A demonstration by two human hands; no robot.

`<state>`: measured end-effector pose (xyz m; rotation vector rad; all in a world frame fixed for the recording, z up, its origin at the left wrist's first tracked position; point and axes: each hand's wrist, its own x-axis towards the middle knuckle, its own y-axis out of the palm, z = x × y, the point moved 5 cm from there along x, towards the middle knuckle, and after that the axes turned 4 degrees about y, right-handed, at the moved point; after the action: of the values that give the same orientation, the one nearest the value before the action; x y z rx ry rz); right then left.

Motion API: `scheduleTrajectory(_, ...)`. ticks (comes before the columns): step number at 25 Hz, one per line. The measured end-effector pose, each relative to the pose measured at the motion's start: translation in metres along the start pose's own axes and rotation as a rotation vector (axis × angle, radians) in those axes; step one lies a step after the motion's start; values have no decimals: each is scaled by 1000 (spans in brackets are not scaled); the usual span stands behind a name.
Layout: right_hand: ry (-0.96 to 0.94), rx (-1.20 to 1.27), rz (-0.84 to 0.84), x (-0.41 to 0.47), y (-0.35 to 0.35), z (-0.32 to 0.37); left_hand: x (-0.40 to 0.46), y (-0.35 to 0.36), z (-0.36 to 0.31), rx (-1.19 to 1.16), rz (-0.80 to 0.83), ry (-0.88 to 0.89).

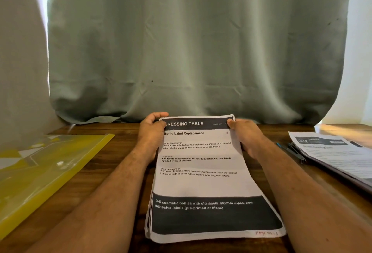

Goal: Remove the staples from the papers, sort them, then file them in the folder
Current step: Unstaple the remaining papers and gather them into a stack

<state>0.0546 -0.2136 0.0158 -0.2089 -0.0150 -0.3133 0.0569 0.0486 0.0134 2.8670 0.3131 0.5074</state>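
Observation:
A stack of printed papers (pixel 201 182), its top sheet headed "DRESSING TABLE", lies in the middle of the wooden table. My left hand (pixel 151 132) pinches the stack's far left corner, thumb on top. My right hand (pixel 247 134) grips the far right corner the same way. The far end of the stack is lifted slightly off the table. A yellow translucent folder (pixel 40 172) lies flat at the left. A second set of printed papers (pixel 332 152) sits at the right. No staple shows clearly.
A dark, blurred tool (pixel 291 150) lies beside the right-hand papers. A grey-green curtain (pixel 191 51) hangs behind the table's far edge. Bare wood (pixel 112 162) shows between the folder and my left arm.

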Motion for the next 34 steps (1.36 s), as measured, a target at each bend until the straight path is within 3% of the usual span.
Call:
scheduleTrajectory(11,-17,105,16,-12,-16,-5,-2,20,9,20,11,-25)
scheduleTrajectory(16,-76,113,2,-17,-28,-2,-6,24,20,-35,13,-172)
scheduleTrajectory(21,-126,-130,-99,-17,-62,-12,-16,49,24,-16,78,-213)
scheduleTrajectory(25,-135,-679,-197,-14,-82,-15,-17,77,15,59,46,-171)
scheduleTrajectory(28,-110,-920,-310,-12,-98,-17,-18,90,29,101,11,-172)
scheduleTrajectory(30,-41,-1024,-414,-13,-109,-22,-20,92,40,84,11,-180)
scheduleTrajectory(34,56,-1074,-442,-12,-116,-33,-15,80,33,-39,15,-117)
